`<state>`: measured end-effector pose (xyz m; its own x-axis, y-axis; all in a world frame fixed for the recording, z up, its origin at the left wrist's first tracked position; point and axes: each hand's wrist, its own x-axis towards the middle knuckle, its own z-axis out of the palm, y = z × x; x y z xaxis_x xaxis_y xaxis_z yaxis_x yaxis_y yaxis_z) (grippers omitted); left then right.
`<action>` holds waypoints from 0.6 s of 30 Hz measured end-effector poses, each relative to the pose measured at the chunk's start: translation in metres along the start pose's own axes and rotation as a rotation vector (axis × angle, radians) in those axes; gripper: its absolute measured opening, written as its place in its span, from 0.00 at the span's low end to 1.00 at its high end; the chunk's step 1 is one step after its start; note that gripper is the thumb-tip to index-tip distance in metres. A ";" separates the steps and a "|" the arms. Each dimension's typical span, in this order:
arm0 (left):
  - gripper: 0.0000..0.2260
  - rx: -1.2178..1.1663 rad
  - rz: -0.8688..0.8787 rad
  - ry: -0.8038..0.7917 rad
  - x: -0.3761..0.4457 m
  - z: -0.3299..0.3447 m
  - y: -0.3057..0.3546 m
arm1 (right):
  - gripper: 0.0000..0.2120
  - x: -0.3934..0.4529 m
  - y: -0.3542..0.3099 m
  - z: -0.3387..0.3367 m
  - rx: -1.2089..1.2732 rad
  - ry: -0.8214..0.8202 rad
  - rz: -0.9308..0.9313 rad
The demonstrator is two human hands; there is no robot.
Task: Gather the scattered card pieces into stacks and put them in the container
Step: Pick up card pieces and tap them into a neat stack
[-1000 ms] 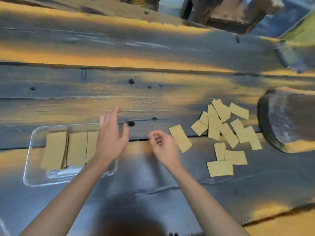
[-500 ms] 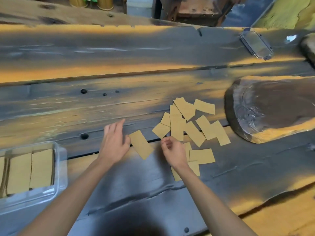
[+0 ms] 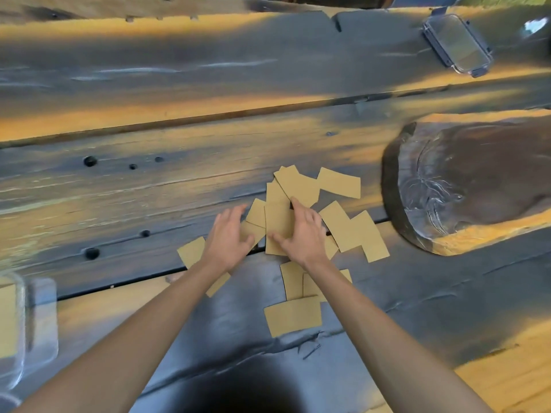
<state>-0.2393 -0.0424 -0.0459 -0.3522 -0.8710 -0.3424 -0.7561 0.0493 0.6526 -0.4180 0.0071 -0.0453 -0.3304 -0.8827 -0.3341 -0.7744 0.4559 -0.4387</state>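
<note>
Both forearms outstretched, left hand [image 3: 228, 238] and right hand [image 3: 304, 234] flat, fingers spread, on scattered card pieces [image 3: 351, 228].

A dark, weathered wooden plank table [image 3: 149, 84], streaked with orange light and marked by round holes, is seen from above. Scattered tan rectangular card pieces [image 3: 351, 225] are spread across its middle, overlapping in a loose heap, with one lying apart nearer the front edge. A clear plastic container [image 3: 41, 323] is set at the left edge, a clear plastic lid [image 3: 456, 43] at the far right, and a dark carved wooden slab [image 3: 477, 180] at the right.
</note>
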 end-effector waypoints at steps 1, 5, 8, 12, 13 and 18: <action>0.31 0.029 -0.022 -0.008 0.004 0.005 0.001 | 0.46 0.005 0.001 0.001 -0.043 -0.018 -0.011; 0.37 0.135 -0.126 -0.005 0.010 0.015 0.001 | 0.45 0.009 0.003 0.006 -0.106 -0.023 0.011; 0.32 0.028 -0.235 -0.052 0.014 0.014 -0.004 | 0.37 0.005 0.005 0.009 -0.064 -0.011 0.058; 0.08 -0.307 -0.301 -0.078 0.015 0.003 -0.011 | 0.12 -0.006 0.012 0.006 0.401 -0.016 0.094; 0.07 -0.412 -0.328 -0.070 0.012 0.001 -0.011 | 0.09 -0.009 0.012 0.004 0.524 -0.042 0.118; 0.04 -0.799 -0.503 0.004 0.001 -0.011 -0.008 | 0.06 -0.022 0.004 -0.008 0.777 -0.056 0.200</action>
<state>-0.2273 -0.0490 -0.0441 -0.0844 -0.7004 -0.7087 -0.2163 -0.6814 0.6992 -0.4182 0.0271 -0.0328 -0.3793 -0.7784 -0.5003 -0.0999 0.5720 -0.8142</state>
